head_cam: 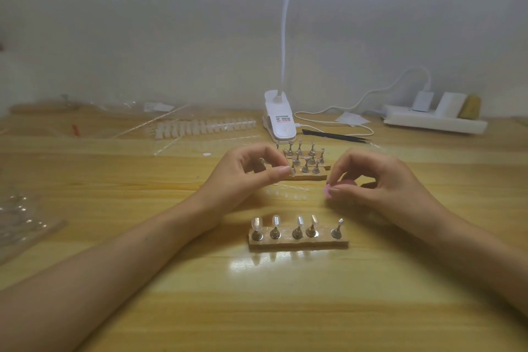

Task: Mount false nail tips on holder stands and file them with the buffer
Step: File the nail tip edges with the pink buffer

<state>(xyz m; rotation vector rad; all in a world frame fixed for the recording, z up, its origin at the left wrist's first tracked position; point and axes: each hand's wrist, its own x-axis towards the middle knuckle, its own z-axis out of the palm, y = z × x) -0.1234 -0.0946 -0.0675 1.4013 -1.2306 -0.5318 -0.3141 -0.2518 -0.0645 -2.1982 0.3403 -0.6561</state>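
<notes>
At 6 o'clock from the hands, on the wooden table [171,280], a near holder base [298,243] carries five metal stands in one row. The four stands from the left bear clear nail tips. The rightmost stand [337,228] leans, and its load cannot be told.

At 12 o'clock, the far holder bases [310,175] hold a cluster of stands, partly behind the left hand [251,171]. That hand pinches one clear nail tip [292,171] between thumb and forefinger, the other fingers curled. The right hand [380,180] has its fingers curled round a pink buffer [328,191], with the buffer's pink end showing toward 9 o'clock.

At 9 o'clock, by the table's left edge, a plastic bag [23,223] holds small clear items, too blurred to name. At 11 o'clock lies a strip of nail tips [205,126] among clear packaging.

At 12 o'clock, a clip lamp [278,120] stands by the far edge at the wall. Black tweezers [334,136] lie just beside it, and a power strip [434,123] lies at 2 o'clock. The two hands are apart, and a band of bare wood lies between them and the near base.
</notes>
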